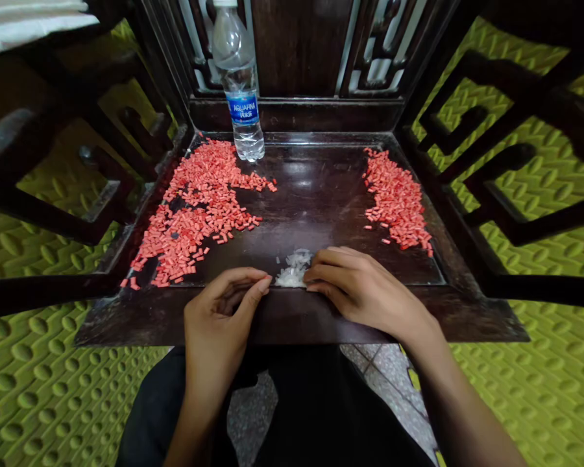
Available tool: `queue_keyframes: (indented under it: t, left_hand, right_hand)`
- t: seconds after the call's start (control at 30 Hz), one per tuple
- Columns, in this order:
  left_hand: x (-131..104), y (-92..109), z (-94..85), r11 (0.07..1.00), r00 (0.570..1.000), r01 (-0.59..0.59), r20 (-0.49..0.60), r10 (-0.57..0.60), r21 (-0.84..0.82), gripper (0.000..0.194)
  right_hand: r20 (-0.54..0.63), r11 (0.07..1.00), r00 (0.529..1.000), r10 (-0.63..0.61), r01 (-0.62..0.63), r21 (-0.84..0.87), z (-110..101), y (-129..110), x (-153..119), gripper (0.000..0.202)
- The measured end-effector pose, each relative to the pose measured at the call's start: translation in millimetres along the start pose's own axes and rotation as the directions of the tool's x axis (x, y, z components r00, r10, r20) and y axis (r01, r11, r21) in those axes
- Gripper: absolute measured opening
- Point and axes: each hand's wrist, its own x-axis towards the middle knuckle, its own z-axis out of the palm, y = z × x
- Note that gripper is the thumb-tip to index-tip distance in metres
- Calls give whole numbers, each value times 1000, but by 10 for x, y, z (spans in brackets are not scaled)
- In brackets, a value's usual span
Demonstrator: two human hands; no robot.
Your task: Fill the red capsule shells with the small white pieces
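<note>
My left hand is over the front edge of the dark wooden seat, thumb and forefinger pinched together. A speck of red shows at those fingertips, seemingly a small red tube piece, mostly hidden. Just right of it lies a small heap of translucent white bits. My right hand reaches in from the right, its fingers bent and drawn together at the heap's right side. Whatever those fingertips hold, if anything, is hidden. A large spread of short red tube pieces covers the left of the seat.
A smaller pile of red pieces lies at the right. Toward the back left stands a clear water bottle with a blue label. Dark wooden armrests flank the seat, and yellow-green textured matting shows beyond.
</note>
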Motion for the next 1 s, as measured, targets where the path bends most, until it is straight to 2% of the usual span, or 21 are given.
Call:
queue_keyframes:
  t: [0.3,0.47,0.57,0.77,0.9,1.0]
  left_hand:
    - [-23,-40,-7,996,999,-47,28,45,76,4]
    - [-16,-70,-38,977,989,-130,87,116,170,10]
    - [-17,-73,-41,973,988,-138,92,122,187,10]
    - [-19,-60,-16,991,995,-90,45,86,97,10]
    - [-25,-57,-16,982,991,-126,54,119,141,9]
    - [-31,-61,-14,973,989,-148,57,140,176,8]
  right_hand:
    - [-83,996,996,-46,40,-75,-8,35,4,30]
    - [-127,996,990,-58,49,-75,-6,43,-16,38]
    - [-147,996,987,-65,56,-64,-1,41,-19,37]
    - [-201,997,977,-78,74,-27,-3,19,-24,33]
    - [-295,995,953,-75,93,47,1,22,-46,26]
    - [-327,994,942,-69,94,62,6,36,-59,29]
